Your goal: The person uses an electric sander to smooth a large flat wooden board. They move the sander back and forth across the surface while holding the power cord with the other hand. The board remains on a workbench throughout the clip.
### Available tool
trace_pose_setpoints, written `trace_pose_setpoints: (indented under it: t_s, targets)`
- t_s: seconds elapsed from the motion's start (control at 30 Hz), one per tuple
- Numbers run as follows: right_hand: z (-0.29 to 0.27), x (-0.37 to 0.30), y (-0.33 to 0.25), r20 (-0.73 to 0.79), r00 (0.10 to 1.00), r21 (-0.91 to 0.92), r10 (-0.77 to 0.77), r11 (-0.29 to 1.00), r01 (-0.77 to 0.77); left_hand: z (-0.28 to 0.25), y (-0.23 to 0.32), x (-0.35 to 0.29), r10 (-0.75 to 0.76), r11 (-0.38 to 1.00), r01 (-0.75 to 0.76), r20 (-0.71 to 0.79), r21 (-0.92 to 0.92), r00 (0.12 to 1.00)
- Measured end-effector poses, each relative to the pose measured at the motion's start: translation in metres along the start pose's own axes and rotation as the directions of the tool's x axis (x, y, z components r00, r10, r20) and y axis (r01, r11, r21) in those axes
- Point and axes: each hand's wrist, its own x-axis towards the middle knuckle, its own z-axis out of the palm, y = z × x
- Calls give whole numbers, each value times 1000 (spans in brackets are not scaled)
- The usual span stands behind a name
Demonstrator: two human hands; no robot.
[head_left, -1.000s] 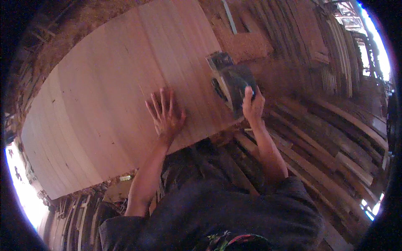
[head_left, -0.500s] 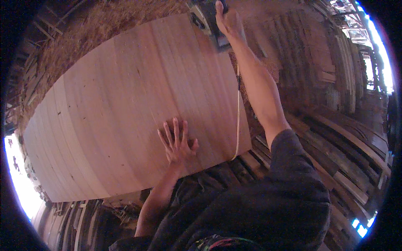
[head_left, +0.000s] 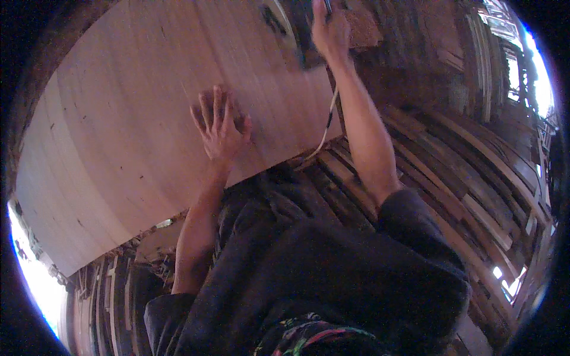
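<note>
My left hand [head_left: 221, 127] lies flat with spread fingers on a wide, pale wooden panel [head_left: 119, 124]. Its fingers point toward the far side, and no object is in them. At the top of the picture, my right hand [head_left: 332, 35] is wrapped round the handle of a dark corded power tool [head_left: 291, 32]. The tool rests over the panel's right part; blur and the picture's rim hide its exact kind. From beside it a pale cord [head_left: 325, 133] with a dark section runs down along the panel's right edge toward me.
Stacked wooden strips [head_left: 457, 172] fill the right side, and more strips [head_left: 113, 291] stand below the panel's near left edge. Reddish-brown material [head_left: 361, 28] shows just right of my right hand. Bright daylight enters at both sides.
The whole view has shifted, so the panel and hands sit higher in the picture. The power tool in my right hand has come nearer along the panel's right side. My left hand stays flat.
</note>
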Motion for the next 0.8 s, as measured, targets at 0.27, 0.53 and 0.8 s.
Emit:
trace_pose_setpoints:
  t_s: [0.27, 0.53, 0.8]
  targets:
    - [-202, -403, 55, 223, 851, 38, 476, 868, -495, -17, -5, -160, 467, 705, -169, 273, -689, 841]
    - [-181, -348, 2, 217, 877, 182, 429, 865, -468, 116, 34, -230, 456, 809, -44, 578, -586, 677]
    - [-67, -178, -7, 140, 954, 70, 265, 959, -276, 191, 147, -229, 668, 524, -1, 411, -852, 621]
